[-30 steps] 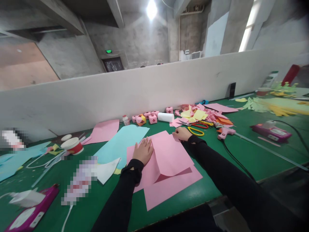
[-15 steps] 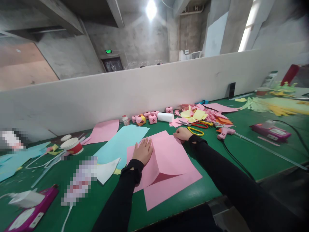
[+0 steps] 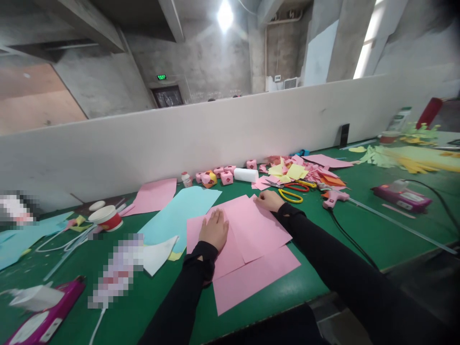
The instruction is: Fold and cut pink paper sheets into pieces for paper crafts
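Observation:
My left hand (image 3: pixel 214 231) lies flat with fingers stretched on the left part of a pink paper sheet (image 3: pixel 258 232). A straight line, either a crease or an overlapping edge, runs down the sheet's middle. My right hand (image 3: pixel 271 200) is closed in a pinch on the sheet's far right edge. Another pink sheet (image 3: pixel 255 282) shows beneath it, toward the table's front edge. Beside my left hand lies light blue paper (image 3: pixel 172 218). Scissors with red and yellow handles (image 3: pixel 292 195) rest just beyond my right hand.
Small pink folded boxes (image 3: pixel 227 178) and a white roll (image 3: pixel 246 175) stand along the partition (image 3: pixel 215 139). Paper scraps (image 3: pixel 294 171) are heaped at the back. A pink glue gun (image 3: pixel 336 197) with a cord lies right; a paper cup (image 3: pixel 108 219) and purple power strip (image 3: pixel 43 316) are left.
The upper pink sheet's raised near edge has come down and lies flatter, with its right part shifted up and left. My right hand has moved slightly left, while my left hand stays pressed down.

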Motion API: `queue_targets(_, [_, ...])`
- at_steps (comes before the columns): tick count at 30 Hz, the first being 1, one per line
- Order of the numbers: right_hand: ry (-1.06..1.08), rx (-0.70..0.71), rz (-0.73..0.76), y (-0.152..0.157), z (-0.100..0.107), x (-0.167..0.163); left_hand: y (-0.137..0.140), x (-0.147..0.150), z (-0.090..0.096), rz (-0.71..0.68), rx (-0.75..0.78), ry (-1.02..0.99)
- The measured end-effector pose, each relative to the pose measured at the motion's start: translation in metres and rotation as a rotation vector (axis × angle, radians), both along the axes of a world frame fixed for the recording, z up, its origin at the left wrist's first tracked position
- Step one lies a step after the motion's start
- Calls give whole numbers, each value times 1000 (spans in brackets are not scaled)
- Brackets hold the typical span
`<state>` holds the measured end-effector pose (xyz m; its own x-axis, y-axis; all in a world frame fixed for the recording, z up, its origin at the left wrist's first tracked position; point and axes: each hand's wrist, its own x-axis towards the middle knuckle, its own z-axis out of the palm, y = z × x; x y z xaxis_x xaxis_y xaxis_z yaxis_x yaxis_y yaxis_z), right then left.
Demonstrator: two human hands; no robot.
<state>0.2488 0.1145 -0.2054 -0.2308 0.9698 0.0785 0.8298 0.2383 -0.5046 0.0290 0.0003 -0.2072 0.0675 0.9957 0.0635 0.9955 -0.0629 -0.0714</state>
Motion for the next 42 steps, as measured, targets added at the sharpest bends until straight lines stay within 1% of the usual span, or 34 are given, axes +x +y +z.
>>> queue_targets(5, [-70,16,-7,1,-4,-1,-4,2,-4,28,-24,-22])
queue_targets(13, [-106,-21,3,-2,0,1,-4,2,-2,30,-31,-37])
queue_targets(18, [-96,-42,8,-4,2,3,-4,3,-3,40,-21,-34])
queue_targets(24, [-32,-80,28,-6,4,8,2,-1,-2,36,-14,-13])
queue_targets(29, [-15,-17,25,-4,1,4,10,-6,4,13,-14,7])
queue_targets(34, [-26,25,2,-3,-3,0,3,-4,5,18,-43,4])
queue_targets(42, [-41,10,3,-4,-5,3,-2,3,1,89,-56,-30])
